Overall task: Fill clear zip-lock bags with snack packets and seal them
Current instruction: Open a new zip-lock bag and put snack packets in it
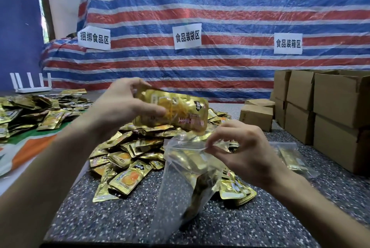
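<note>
My left hand [122,105] grips a bundle of gold snack packets [180,113] bound with a yellow rubber band, held tilted just above the bag's mouth. My right hand [242,151] pinches the upper rim of a clear zip-lock bag [180,183], holding its mouth open. The bag hangs down to the speckled table and looks empty, with gold packets showing through it from behind. A heap of loose gold snack packets [128,159] lies on the table behind and beside the bag.
A second spread of gold packets [32,111] covers the left table. Filled clear bags [290,155] lie at the right. Stacked cardboard boxes [328,111] stand at the far right. A white router [32,85] sits at back left. A striped tarp with paper labels hangs behind.
</note>
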### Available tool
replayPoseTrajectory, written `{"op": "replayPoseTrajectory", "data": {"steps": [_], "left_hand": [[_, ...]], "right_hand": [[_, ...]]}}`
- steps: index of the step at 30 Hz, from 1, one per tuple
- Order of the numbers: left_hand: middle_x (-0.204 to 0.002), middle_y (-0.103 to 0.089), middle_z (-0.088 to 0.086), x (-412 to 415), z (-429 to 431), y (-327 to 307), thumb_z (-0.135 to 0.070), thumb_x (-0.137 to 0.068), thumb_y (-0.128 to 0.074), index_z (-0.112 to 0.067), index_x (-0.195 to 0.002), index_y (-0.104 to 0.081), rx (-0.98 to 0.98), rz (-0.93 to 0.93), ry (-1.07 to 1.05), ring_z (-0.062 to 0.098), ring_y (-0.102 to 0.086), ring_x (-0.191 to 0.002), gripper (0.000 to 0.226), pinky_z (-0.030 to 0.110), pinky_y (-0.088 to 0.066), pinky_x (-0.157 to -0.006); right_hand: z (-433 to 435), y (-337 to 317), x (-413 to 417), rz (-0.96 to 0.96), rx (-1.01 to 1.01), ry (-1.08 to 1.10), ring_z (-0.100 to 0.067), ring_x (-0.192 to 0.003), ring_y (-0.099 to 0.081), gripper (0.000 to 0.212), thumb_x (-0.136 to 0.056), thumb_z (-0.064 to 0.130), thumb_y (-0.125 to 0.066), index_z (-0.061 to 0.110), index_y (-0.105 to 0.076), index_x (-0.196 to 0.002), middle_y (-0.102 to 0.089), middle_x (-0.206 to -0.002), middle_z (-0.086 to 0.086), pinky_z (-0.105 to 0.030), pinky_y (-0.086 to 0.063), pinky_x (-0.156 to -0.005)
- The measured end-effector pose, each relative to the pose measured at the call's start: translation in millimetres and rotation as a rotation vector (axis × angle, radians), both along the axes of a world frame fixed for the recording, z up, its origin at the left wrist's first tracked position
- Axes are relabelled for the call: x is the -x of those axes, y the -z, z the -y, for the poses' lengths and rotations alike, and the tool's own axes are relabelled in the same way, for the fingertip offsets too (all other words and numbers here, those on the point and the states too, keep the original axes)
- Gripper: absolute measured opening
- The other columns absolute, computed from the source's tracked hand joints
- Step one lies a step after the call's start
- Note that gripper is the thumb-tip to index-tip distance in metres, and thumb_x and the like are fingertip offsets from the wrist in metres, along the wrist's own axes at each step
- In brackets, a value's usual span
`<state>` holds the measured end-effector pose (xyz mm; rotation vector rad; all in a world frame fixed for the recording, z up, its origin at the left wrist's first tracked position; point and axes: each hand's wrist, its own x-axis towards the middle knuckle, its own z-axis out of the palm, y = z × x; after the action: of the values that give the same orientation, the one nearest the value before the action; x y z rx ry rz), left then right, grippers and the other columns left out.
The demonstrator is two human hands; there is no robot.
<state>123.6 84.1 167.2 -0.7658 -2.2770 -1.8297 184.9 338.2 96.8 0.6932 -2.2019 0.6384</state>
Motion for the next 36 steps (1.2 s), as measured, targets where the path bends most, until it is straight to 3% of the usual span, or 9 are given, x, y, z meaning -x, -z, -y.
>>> {"op": "replayPoseTrajectory", "data": {"steps": [5, 10, 16, 18, 21, 23, 25, 28, 36], "left_hand": [[-0.091, -0.077, 0.009, -19.1, -18.0, -14.8, -0.012, -0.064, -0.084, -0.004, -0.097, -0.073, 0.045, -0.104, -0.035, 0.028, -0.073, -0.091, 0.035, 0.048, -0.057, -0.090], [-0.078, -0.076, 0.002, -17.4, -33.4, -16.1, -0.012, -0.070, -0.086, -0.010, -0.085, -0.072, 0.141, -0.277, -0.116, 0.009, -0.071, -0.070, 0.021, 0.018, -0.054, -0.059], [-0.075, -0.074, 0.001, -5.7, -63.7, 4.2, -0.024, -0.074, -0.086, -0.012, -0.083, -0.073, 0.456, -0.280, -0.043, 0.011, -0.071, -0.071, 0.019, 0.029, -0.060, -0.068], [-0.075, -0.071, -0.003, -1.6, -67.9, 13.3, -0.040, -0.089, -0.070, -0.018, -0.083, -0.071, 0.609, -0.315, -0.020, 0.004, -0.065, -0.067, 0.023, 0.020, -0.051, -0.061], [-0.098, -0.067, -0.016, 2.8, -56.9, 20.3, -0.078, -0.086, -0.029, -0.038, -0.089, -0.068, 0.761, -0.206, 0.130, -0.002, -0.061, -0.089, 0.056, 0.021, -0.047, -0.077], [-0.102, -0.066, -0.015, 7.7, -40.8, 22.0, -0.089, -0.077, -0.033, -0.038, -0.094, -0.067, 0.886, -0.227, 0.198, 0.003, -0.061, -0.093, 0.064, 0.030, -0.049, -0.079], [-0.094, -0.066, -0.014, 12.6, -24.4, 22.1, -0.076, -0.079, -0.054, -0.033, -0.094, -0.068, 0.968, -0.344, 0.165, 0.001, -0.059, -0.088, 0.048, 0.032, -0.046, -0.073], [-0.083, -0.067, -0.019, 17.9, -10.2, 19.5, -0.046, -0.084, -0.067, -0.030, -0.085, -0.072, 0.817, -0.412, 0.152, -0.002, -0.059, -0.083, 0.016, 0.024, -0.042, -0.070], [-0.089, -0.063, -0.026, 21.6, -1.4, 21.2, -0.042, -0.078, -0.066, -0.018, -0.085, -0.074, 0.575, -0.530, 0.156, -0.003, -0.060, -0.088, 0.027, 0.009, -0.044, -0.073]], "right_hand": [[5.4, -2.0, -2.3, -0.025, 0.032, 0.002, -0.009, -0.080, -0.066, 0.009, -0.076, 0.012, -0.085, 0.017, -0.078, -0.076, -0.070, -0.082, 0.009, -0.038, -0.055, -0.072], [8.7, -3.7, -1.4, 0.021, 0.053, -0.007, -0.015, -0.086, -0.067, 0.012, -0.077, 0.009, -0.084, 0.019, -0.077, -0.075, -0.071, -0.086, 0.005, -0.043, -0.054, -0.076], [13.3, -3.8, 2.4, -0.031, 0.081, 0.021, -0.009, -0.080, -0.063, 0.014, -0.077, 0.007, -0.084, 0.019, -0.078, -0.079, -0.068, -0.085, 0.005, -0.031, -0.052, -0.068], [12.3, -3.0, 4.2, -0.052, 0.087, 0.037, -0.008, -0.077, -0.061, 0.013, -0.077, 0.007, -0.084, 0.018, -0.077, -0.078, -0.066, -0.083, 0.004, -0.026, -0.050, -0.066], [9.3, 0.2, 6.0, -0.065, 0.049, 0.093, -0.011, -0.073, -0.059, 0.012, -0.079, 0.007, -0.082, 0.017, -0.076, -0.078, -0.065, -0.081, 0.003, -0.026, -0.047, -0.065], [7.9, 1.7, 6.7, -0.063, 0.024, 0.117, -0.011, -0.074, -0.057, 0.009, -0.081, 0.008, -0.080, 0.015, -0.074, -0.079, -0.065, -0.081, 0.004, -0.027, -0.048, -0.066], [5.6, 1.0, 8.3, -0.041, 0.003, 0.133, -0.012, -0.075, -0.059, 0.007, -0.084, 0.011, -0.078, 0.013, -0.072, -0.082, -0.067, -0.082, 0.003, -0.030, -0.050, -0.067], [1.5, -2.5, 10.5, 0.037, -0.045, 0.156, -0.009, -0.074, -0.059, 0.006, -0.085, 0.018, -0.076, 0.016, -0.070, -0.084, -0.067, -0.081, 0.006, -0.026, -0.048, -0.066], [-10.1, -27.2, 11.6, 0.307, -0.180, 0.161, -0.008, -0.110, -0.050, 0.020, -0.081, 0.047, -0.068, 0.034, -0.056, -0.074, -0.062, -0.110, 0.008, -0.035, -0.042, -0.093]]}}
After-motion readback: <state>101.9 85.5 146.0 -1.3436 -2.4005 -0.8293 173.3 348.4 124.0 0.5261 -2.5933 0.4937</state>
